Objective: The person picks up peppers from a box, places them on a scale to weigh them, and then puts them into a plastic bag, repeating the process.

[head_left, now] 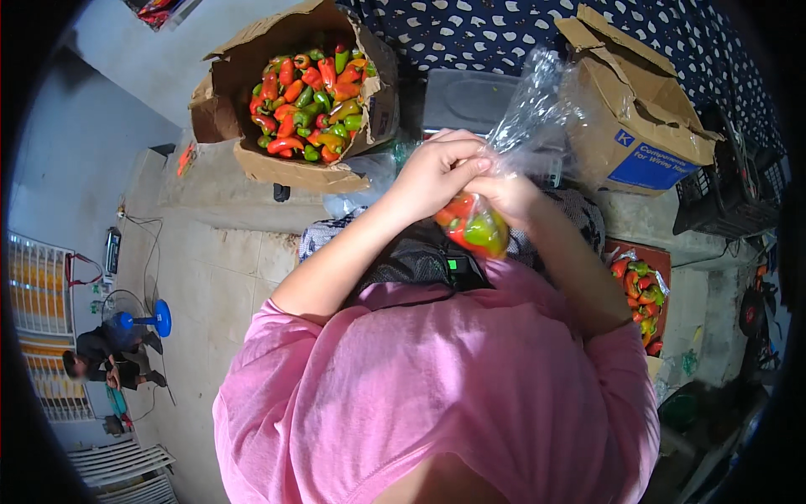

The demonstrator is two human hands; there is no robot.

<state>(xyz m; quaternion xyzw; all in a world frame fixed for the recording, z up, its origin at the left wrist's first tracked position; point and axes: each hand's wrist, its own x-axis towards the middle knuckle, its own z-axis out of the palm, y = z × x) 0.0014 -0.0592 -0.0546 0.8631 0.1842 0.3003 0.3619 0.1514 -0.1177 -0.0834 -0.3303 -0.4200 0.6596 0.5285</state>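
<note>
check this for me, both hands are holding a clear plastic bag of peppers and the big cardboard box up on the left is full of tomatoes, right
Not quite. The head view shows the cardboard box holds red, orange and green peppers, not tomatoes. The rest stands: the left hand and right hand hold a clear plastic bag of peppers.

An open brown cardboard box (243, 92) heaped with red, orange and green peppers (309, 101) stands as landmark: right of it a dark grey plastic crate (464, 99) and a torn brown carton (638, 109); far lower left, a blue floor fan (138, 319).
</note>
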